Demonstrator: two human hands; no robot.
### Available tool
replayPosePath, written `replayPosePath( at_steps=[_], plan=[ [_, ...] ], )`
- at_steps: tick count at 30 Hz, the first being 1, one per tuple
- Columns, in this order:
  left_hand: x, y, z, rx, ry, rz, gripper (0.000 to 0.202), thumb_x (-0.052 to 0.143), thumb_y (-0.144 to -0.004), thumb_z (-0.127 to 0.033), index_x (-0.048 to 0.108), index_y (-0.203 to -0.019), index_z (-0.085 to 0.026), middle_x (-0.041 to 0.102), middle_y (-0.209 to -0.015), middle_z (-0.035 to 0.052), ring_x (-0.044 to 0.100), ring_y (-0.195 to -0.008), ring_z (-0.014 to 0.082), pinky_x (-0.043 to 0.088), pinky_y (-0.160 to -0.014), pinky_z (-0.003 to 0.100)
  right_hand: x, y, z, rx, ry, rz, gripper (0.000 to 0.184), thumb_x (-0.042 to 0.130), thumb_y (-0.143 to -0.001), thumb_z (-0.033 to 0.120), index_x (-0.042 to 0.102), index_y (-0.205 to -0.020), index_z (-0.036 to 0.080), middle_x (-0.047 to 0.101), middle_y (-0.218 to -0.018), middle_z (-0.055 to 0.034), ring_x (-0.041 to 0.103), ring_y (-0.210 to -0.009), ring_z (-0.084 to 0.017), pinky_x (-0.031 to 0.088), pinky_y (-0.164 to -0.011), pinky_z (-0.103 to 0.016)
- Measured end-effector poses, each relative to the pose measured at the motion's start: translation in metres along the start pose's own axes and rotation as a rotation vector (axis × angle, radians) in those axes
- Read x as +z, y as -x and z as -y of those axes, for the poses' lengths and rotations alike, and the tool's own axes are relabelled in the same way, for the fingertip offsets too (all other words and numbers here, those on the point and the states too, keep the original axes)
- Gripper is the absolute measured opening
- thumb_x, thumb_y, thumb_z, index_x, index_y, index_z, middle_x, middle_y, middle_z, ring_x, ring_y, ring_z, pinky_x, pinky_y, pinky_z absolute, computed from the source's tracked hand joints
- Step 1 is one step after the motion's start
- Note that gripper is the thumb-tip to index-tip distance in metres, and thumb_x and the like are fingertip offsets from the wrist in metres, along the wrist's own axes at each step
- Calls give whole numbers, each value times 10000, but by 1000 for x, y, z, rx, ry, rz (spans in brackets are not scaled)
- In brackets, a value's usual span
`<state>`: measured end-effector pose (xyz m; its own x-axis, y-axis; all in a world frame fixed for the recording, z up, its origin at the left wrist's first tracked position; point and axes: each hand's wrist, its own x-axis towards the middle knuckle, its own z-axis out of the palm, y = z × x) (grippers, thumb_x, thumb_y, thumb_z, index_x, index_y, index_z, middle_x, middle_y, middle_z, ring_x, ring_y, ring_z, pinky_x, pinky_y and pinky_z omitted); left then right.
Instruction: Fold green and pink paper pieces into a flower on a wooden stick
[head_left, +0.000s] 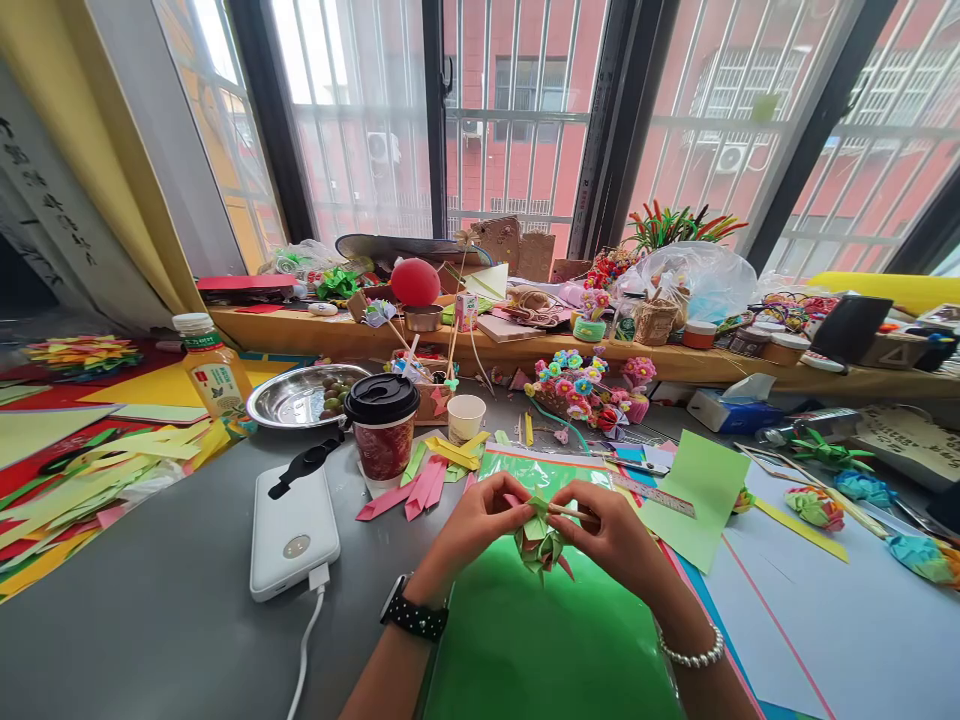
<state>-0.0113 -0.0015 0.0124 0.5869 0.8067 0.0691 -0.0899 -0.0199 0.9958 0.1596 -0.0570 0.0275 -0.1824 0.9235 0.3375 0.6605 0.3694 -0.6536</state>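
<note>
The table (pixel 172 650) has a smooth grey top. Toward its left lies a white power bank (pixel 294 535), with a white cable (pixel 306 645) running toward the near edge. Behind it sits a shiny metal dish (pixel 281 398); pink paper strips (pixel 426 487) lie near. A glossy green sheet (pixel 555 650) covers the near middle, and a blue tissue box (pixel 731 414) stands back right
</note>
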Motion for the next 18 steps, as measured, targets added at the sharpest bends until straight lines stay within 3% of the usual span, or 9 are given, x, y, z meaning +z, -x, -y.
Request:
replayPosePath(
  at_steps=[12, 18],
  plan=[
    [1, 4, -5, -55, 49, 57, 297, 702, -594, -354, 552, -715, -129, 519, -581, -44, 517, -537, 83, 396, -534, 212, -1, 3, -2, 57, -152, 91, 263, 512, -790, 399, 534, -695, 154, 466, -586, 32, 346, -481, -66, 267, -414, -178],
    [-3, 7, -9, -88, 42, 109, 295, 697, -607, -343, 578, -755, -118, 559, -654, -9, 542, -598, 100, 400, -571, 218, -1, 2, 0, 48, -143, 108, 170, 536, -779, 312, 523, -701, 161, 454, -586, 40, 332, -474, -59, 254, -399, -170]
  ],
)
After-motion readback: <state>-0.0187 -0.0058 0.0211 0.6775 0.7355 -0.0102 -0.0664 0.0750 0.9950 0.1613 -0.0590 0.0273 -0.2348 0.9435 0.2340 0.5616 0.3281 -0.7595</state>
